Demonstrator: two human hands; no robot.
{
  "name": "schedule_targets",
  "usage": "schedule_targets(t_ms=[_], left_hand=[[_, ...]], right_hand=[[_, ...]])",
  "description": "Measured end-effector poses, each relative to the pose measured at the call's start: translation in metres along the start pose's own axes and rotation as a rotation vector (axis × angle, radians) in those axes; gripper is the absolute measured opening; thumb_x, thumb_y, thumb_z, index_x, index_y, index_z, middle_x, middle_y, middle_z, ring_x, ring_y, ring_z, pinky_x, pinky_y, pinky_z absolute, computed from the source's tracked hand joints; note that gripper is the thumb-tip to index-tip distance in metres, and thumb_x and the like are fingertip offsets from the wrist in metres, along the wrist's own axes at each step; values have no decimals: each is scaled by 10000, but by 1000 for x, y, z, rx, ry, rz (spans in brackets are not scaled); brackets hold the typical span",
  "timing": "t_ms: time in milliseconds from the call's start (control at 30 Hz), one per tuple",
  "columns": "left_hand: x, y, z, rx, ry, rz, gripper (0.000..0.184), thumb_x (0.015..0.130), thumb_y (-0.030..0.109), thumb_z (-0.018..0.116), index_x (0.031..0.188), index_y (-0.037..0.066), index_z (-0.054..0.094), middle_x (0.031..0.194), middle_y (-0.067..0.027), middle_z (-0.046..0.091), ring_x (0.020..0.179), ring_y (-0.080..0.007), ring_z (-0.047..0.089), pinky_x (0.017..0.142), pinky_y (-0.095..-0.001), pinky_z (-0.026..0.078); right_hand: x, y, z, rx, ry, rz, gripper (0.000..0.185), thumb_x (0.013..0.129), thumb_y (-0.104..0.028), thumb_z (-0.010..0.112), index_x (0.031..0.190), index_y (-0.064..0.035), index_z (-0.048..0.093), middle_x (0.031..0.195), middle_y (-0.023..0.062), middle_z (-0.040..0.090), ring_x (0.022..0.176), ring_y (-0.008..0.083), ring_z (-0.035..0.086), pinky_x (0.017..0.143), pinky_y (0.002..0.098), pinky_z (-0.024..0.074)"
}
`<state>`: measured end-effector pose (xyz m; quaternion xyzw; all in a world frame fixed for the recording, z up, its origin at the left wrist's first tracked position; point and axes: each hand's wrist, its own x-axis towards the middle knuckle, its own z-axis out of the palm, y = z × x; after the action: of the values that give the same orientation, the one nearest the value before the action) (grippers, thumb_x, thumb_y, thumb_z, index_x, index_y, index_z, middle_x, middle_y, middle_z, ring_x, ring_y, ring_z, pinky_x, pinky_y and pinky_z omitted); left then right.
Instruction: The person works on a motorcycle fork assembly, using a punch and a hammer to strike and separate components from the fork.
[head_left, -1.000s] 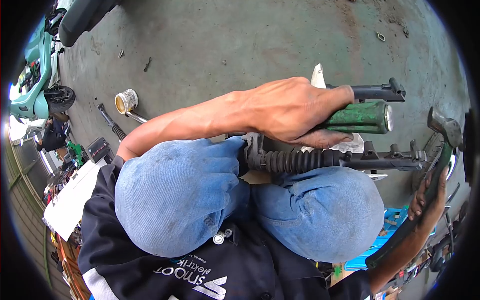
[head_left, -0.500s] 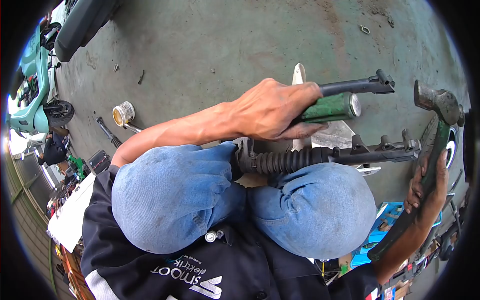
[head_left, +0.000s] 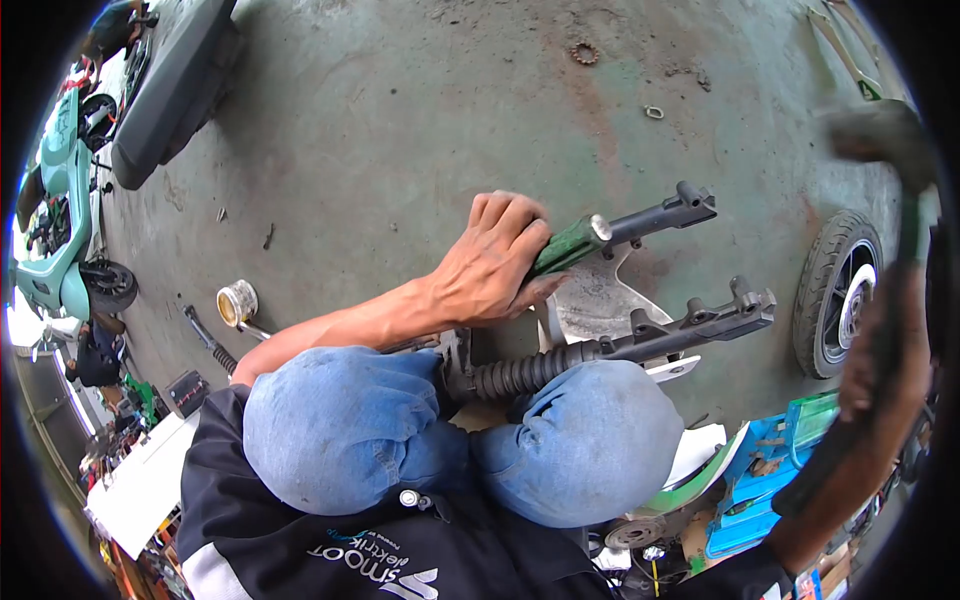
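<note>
My left hand (head_left: 490,262) is closed around a green rod (head_left: 568,248) with a bare metal end, held near one leg of a motorcycle front fork (head_left: 665,216); the rod's other end is hidden. Off to the right, my right hand (head_left: 868,365) grips a hammer (head_left: 882,135) by its dark handle. Both hammer and hand are blurred by motion, with the head well away from the rod. A second fork leg (head_left: 690,332) with a ribbed rubber boot (head_left: 528,374) lies between my knees. Behind the legs shows a white mudguard (head_left: 605,300).
A wheel with a tyre (head_left: 838,290) lies at right. Beside my right knee are a blue toolbox (head_left: 745,500) and assorted parts. At left there is an open tin (head_left: 238,303), a shock absorber (head_left: 212,340), a dark seat (head_left: 172,110) and a teal scooter (head_left: 65,200).
The hammer in my right hand has risen up and away from the rod. My view has shifted, bringing more of the wheel in. My left hand still holds the rod.
</note>
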<state>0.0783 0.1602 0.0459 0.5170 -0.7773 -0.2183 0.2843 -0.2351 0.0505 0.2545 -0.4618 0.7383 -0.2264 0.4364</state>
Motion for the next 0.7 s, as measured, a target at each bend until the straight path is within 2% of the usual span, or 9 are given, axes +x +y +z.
schedule_targets(t_ms=[167,200,233,300,400,533,633,667,700], left_hand=[[-5,-2,0,-38,-40,-58,433,849,264,721,1120,-11,525,1166,-169,526,1171,-334,479,1002,-473,326],[-5,-3,3,-77,-24,-33,431,860,268,714,1127,-10,521,1171,-169,533,1195,-333,482,1023,-483,325],[-3,-5,5,-117,-8,15,428,872,273,707,1133,-9,518,1175,-169,541,1219,-332,484,1044,-492,325],[1,-14,7,-154,14,8,425,880,276,702,1133,-10,516,1171,-168,546,1220,-342,491,1052,-504,335],[-5,-15,2,-217,41,1,411,892,256,700,1128,-21,508,1175,-177,549,1243,-363,501,1081,-517,365],[-9,-19,-2,-164,105,82,407,893,225,712,1140,-21,501,1125,-207,572,1200,-377,555,1116,-491,372],[-15,-15,-35,-461,77,-273,420,952,337,646,1119,-10,479,953,-213,590,839,-380,614,721,-450,499],[-18,-25,-39,-492,168,-295,336,960,286,643,1116,26,498,955,-90,618,788,-183,628,739,-354,544],[-17,-23,-53,-665,223,-412,326,968,296,640,1101,34,499,904,-55,604,739,-172,606,692,-341,522]], right_hand=[[74,-68,-133,751,-657,-470,489,1070,-472,277,927,-53,484,658,36,402,448,145,376,376,294,370],[76,-33,-121,1012,-491,-541,478,1072,-464,289,963,-47,496,676,31,395,446,140,365,370,292,366],[80,14,-103,871,-740,-140,421,1069,-429,322,1132,-77,544,907,36,501,604,113,474,482,303,430],[78,54,-61,703,-962,243,440,1065,-394,355,1301,-107,592,1138,41,607,763,87,582,594,313,495],[10,26,52,-103,-402,314,419,1048,-474,414,923,-90,525,585,9,425,357,80,348,290,261,329],[111,56,-72,153,-349,-82,453,1052,-462,413,891,-40,449,594,-2,387,353,60,326,266,207,268],[115,63,-79,120,-291,-140,380,1022,-406,503,906,-44,509,598,-21,401,367,45,332,293,206,257],[98,69,-56,87,-207,-97,346,1005,-386,547,896,-59,530,599,-30,412,374,40,336,307,210,251],[82,75,-32,34,-139,-53,313,989,-366,590,887,-73,551,599,-38,423,381,35,340,321,214,245]])
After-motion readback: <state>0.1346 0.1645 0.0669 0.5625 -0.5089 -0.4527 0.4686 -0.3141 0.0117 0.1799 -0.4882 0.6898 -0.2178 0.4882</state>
